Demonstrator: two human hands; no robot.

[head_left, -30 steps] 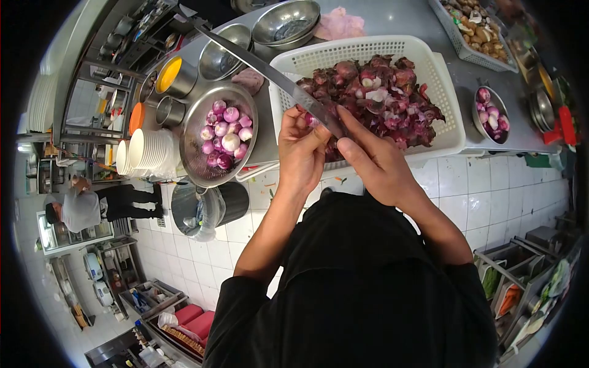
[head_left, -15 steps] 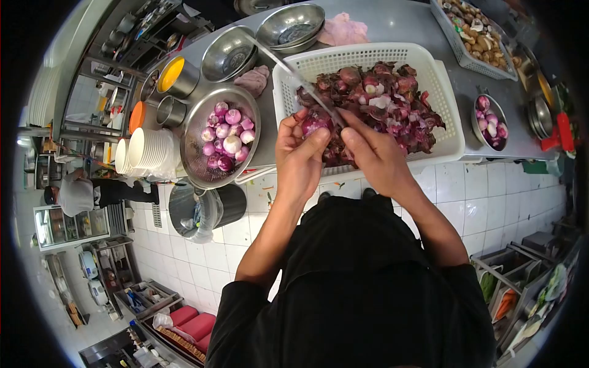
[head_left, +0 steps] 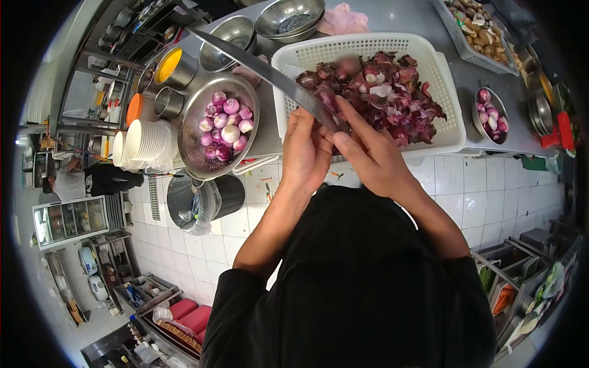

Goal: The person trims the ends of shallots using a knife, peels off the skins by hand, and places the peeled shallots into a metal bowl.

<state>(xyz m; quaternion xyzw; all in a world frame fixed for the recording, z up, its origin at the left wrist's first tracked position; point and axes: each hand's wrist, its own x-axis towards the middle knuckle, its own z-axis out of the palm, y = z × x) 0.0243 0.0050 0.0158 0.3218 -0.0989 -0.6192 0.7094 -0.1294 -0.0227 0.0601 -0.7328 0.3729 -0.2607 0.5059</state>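
Note:
My right hand [head_left: 377, 161] is closed on a large knife [head_left: 264, 72], its broad blade slanting up and left across the rim of the white basket [head_left: 453, 101]. My left hand [head_left: 305, 150] is closed around a red onion [head_left: 326, 97], mostly hidden behind the blade. Both hands are close together over the basket's near edge. Inside the basket lies a heap of red onion skins [head_left: 392, 92] with some onions among them. To the left, a steel colander [head_left: 195, 150] holds several peeled onions [head_left: 227, 119].
Steel bowls [head_left: 291, 21] and a pink cloth [head_left: 343, 19] sit at the back of the counter. A bowl of onions [head_left: 491, 116] and a basket of brownish pieces [head_left: 481, 37] are on the right. A lined bin [head_left: 230, 196] stands below; another person [head_left: 70, 182] is at far left.
The knife has turned to show more of its blade's flat side, its tip swinging left. My left hand has turned and the onion in it is now mostly covered.

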